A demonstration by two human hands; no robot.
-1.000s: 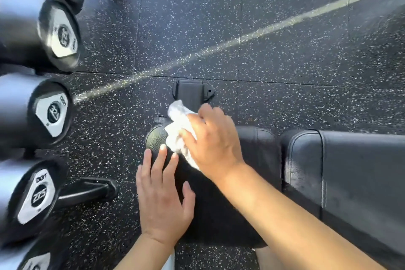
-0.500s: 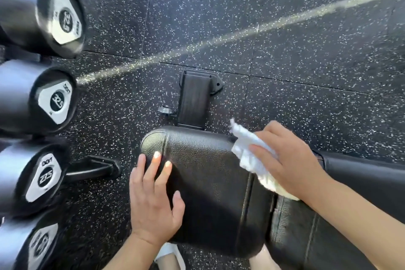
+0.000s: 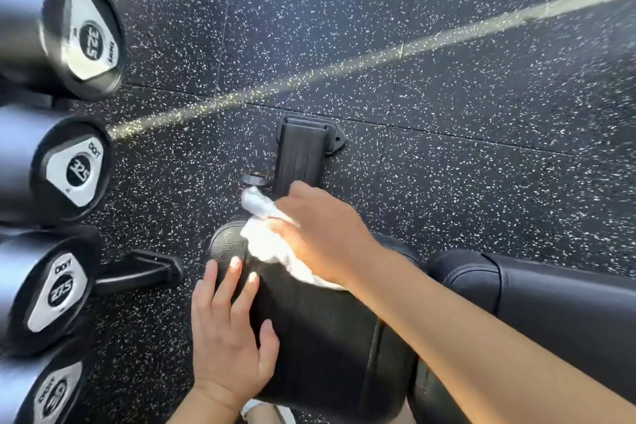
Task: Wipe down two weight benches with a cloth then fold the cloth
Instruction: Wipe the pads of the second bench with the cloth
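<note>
Cloth [image 3: 272, 248], bunched in right hand [image 3: 323, 237] at bench [image 3: 320, 348] 11 o'clock corner, may miss edges; left hand [image 3: 227, 337] presses flat.

The right hand [image 3: 323, 234] hides much of the cloth [image 3: 268, 244].

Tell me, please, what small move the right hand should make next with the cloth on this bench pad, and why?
Probably a pull of the white cloth back along the seat pad toward the backrest pad. The right hand holds the cloth at the pad's far end, by the frame foot, so most of the pad lies unwiped beside it. The left hand lies flat at the near edge, steadying it.
</note>
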